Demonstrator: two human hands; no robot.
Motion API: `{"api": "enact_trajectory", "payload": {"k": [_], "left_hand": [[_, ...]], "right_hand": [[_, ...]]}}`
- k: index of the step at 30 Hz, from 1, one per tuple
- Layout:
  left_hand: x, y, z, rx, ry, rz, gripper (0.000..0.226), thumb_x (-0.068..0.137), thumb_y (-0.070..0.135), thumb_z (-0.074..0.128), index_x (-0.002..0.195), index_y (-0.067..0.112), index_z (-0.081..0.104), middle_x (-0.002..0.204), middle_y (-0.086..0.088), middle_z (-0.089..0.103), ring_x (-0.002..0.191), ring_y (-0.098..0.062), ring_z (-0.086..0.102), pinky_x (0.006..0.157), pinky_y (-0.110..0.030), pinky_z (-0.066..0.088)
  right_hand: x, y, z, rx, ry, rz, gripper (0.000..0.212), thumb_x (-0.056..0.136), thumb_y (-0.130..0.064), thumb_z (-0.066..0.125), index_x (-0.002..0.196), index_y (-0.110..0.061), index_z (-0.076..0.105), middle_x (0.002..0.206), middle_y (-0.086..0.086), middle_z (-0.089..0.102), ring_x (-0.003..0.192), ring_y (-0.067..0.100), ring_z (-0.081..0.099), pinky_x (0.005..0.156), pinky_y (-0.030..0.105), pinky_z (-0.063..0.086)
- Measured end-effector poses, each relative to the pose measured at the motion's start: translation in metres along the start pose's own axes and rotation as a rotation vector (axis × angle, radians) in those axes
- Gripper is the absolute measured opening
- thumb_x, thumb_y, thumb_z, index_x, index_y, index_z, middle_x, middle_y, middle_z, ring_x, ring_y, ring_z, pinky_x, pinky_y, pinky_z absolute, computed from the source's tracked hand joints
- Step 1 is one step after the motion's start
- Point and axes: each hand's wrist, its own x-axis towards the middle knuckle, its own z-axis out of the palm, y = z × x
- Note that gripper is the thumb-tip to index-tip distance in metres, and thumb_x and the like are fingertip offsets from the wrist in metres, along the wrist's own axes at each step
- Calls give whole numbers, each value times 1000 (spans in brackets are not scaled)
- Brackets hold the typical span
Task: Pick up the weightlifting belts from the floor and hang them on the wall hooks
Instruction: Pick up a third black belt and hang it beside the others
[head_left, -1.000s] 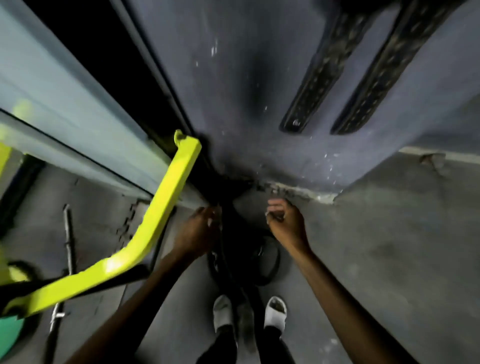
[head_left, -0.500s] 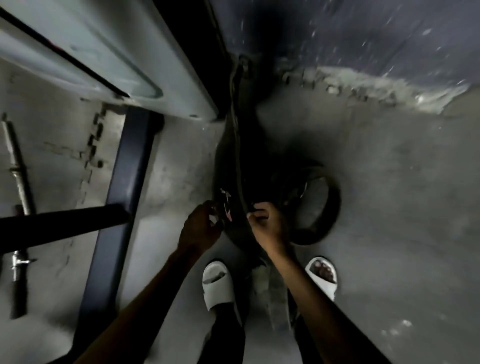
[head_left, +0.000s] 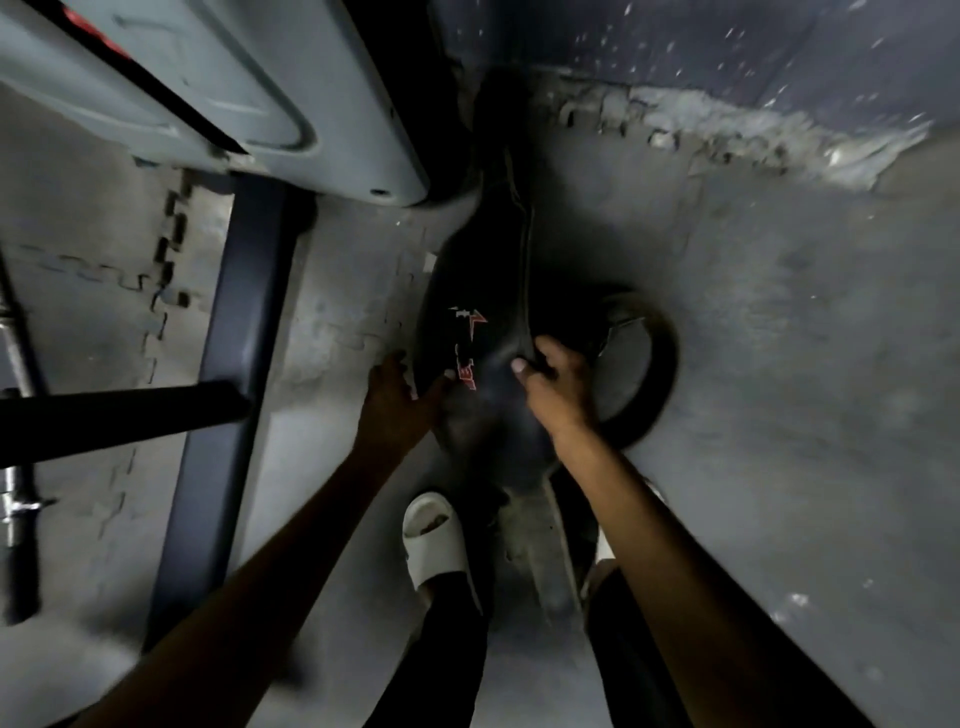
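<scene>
A wide black weightlifting belt (head_left: 483, 275) with red and white lettering lies on the grey floor, running from the wall base toward my feet. My right hand (head_left: 558, 382) grips its upper edge, fingers curled over the edge and thumb on the face. My left hand (head_left: 397, 397) grips the belt's left edge near the lettering. A second dark belt (head_left: 657, 374) lies curled in a ring just right of my right hand. No wall hooks are in view.
A grey machine shroud (head_left: 218, 88) and its dark steel frame (head_left: 234, 364) stand at the left, with a barbell (head_left: 18, 467) on the floor mats beyond. The crumbling wall base (head_left: 727, 124) runs across the top. My white slides (head_left: 434, 540) stand below the belt.
The view has dropped from the wall with hanging belts to the floor. Both hands went down onto the black belt and took hold of it.
</scene>
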Motion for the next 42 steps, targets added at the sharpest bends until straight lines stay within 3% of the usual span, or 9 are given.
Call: {"api": "enact_trajectory", "payload": {"k": [4, 8, 12, 18, 21, 24, 33, 37, 42], "left_hand": [[-56, 93, -48, -380, -165, -8, 59, 85, 54, 67, 127, 12, 63, 114, -6, 73, 101, -14, 71, 77, -22, 57], [-118, 202, -96, -650, -264, 109, 41, 87, 36, 72, 111, 2, 72, 94, -9, 78, 84, -19, 76, 66, -24, 57], [-183, 295, -134, -658, -253, 233, 24, 89, 24, 71, 74, 5, 67, 53, 5, 68, 45, -4, 61, 44, -14, 47], [-299, 407, -218, -600, -277, 465, 35, 82, 30, 78, 105, 4, 75, 101, -15, 77, 89, -27, 75, 71, -32, 61], [-358, 462, -261, -560, -299, 599, 31, 83, 26, 78, 103, 3, 76, 97, -14, 78, 83, -25, 74, 76, -37, 62], [-411, 512, -301, -517, -279, 746, 33, 82, 25, 79, 104, 1, 74, 99, -14, 77, 83, -24, 74, 77, -33, 59], [-543, 576, -388, -501, -202, 1109, 23, 77, 14, 82, 99, 15, 75, 99, 1, 79, 92, -14, 73, 87, -28, 57], [-564, 566, -397, -451, -156, 1203, 23, 75, 13, 84, 94, 21, 74, 95, 9, 79, 90, -8, 72, 83, -23, 57], [-569, 566, -406, -263, -292, 1212, 41, 69, 31, 90, 88, 0, 72, 88, -4, 74, 81, -15, 64, 76, -32, 50]], "right_hand": [[-44, -86, -77, 214, -38, -55, 19, 94, 2, 62, 111, -5, 66, 107, 3, 71, 90, 11, 64, 79, 8, 51], [-89, -177, -153, 300, -20, -189, 18, 91, -1, 63, 104, -9, 72, 104, 7, 75, 95, 20, 65, 94, 39, 53], [-145, -261, -225, 401, 2, -262, 15, 85, -5, 65, 97, 4, 68, 90, 11, 67, 86, 20, 57, 84, 36, 46], [-258, -371, -315, 541, 21, -344, 37, 74, -16, 71, 99, 10, 63, 90, 16, 64, 86, 25, 57, 81, 38, 46], [-310, -427, -345, 649, 35, -387, 22, 87, -20, 74, 104, -6, 73, 95, 11, 75, 89, 24, 67, 86, 38, 53], [-359, -488, -368, 756, 112, -491, 27, 95, -10, 66, 116, 6, 62, 101, 12, 74, 91, 21, 67, 85, 32, 52], [-483, -658, -445, 847, 304, -810, 6, 87, -14, 65, 89, -13, 71, 91, 9, 72, 85, 21, 62, 81, 37, 49], [-538, -711, -468, 846, 359, -856, 30, 92, -4, 62, 66, -17, 57, 64, -4, 62, 61, 11, 54, 61, 24, 42], [-594, -756, -496, 736, 439, -975, 38, 93, -7, 61, 60, -20, 48, 66, -2, 49, 64, 13, 41, 57, 26, 32]]}}
